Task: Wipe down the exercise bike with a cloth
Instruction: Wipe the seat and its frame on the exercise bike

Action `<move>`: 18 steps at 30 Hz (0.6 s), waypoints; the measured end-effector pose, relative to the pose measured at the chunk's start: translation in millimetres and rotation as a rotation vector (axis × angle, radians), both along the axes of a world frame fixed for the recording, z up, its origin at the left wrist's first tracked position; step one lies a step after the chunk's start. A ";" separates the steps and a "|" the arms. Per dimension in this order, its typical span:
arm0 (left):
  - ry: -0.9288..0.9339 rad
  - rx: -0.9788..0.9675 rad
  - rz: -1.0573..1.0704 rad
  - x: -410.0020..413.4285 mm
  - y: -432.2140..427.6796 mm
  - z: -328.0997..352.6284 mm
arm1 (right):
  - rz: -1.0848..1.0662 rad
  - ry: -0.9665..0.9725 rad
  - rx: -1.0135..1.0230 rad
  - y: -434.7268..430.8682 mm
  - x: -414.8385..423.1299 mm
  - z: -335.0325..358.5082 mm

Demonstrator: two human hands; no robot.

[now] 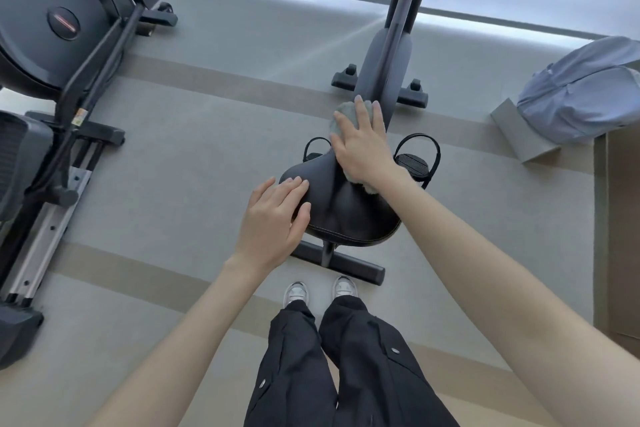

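The flat right hand [363, 146] presses the cloth [341, 114] on the seat [346, 204] nose, seemingly mid-wipe; the flat left hand [273, 218] steadies it. Next, rub toward the left hand.

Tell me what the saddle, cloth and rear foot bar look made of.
Saddle: black leather or vinyl by look, smooth, slight sheen, stitched rear seam. Cloth: grey fluffy pile, likely microfibre. Rear foot bar: matte black, probably painted metal; unconfirmed.
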State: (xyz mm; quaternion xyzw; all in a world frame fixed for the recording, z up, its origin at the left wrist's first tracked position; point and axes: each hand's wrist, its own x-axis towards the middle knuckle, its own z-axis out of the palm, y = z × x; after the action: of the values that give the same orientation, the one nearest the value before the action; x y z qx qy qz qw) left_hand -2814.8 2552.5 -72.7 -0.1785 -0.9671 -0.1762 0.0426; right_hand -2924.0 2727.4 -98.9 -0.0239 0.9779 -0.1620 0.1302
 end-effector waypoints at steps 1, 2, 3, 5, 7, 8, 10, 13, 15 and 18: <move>-0.013 0.003 -0.003 0.0 -0.6 0.6 | -0.026 0.006 -0.054 1.8 -7.4 0.1; -0.025 0.004 -0.006 -0.3 -1.2 1.3 | -0.044 0.009 -0.130 4.4 -14.0 1.0; -0.037 0.002 -0.008 -0.3 -1.6 2.1 | -0.061 0.001 -0.223 8.2 -21.0 2.4; -0.059 -0.007 -0.009 0.0 -2.0 3.5 | -0.135 -0.045 -0.433 16.6 -31.6 6.6; -0.075 -0.019 -0.008 1.1 -1.9 4.4 | -0.188 -0.058 -0.543 21.2 -29.7 7.5; -0.081 -0.025 -0.006 1.9 -1.8 4.6 | -0.198 -0.055 -0.544 20.9 -23.0 6.4; -0.088 -0.035 0.002 4.3 -0.5 4.6 | -0.212 -0.077 -0.518 18.6 0.0 2.9; -0.098 -0.054 0.016 6.3 0.9 3.1 | -0.173 -0.119 -0.386 22.1 44.5 0.8; -0.100 -0.070 0.022 6.0 0.6 1.4 | -0.116 -0.093 -0.295 28.5 74.1 2.4; -0.094 -0.069 0.012 1.7 -1.3 0.4 | -0.056 -0.026 -0.261 36.5 115.9 4.4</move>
State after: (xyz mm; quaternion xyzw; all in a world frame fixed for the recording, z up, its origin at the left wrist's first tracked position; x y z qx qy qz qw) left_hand -2813.1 2551.2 -72.3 -0.1654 -0.9746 -0.1506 -0.0078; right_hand -2808.1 2763.9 -94.5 -0.0114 0.9470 -0.2919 0.1340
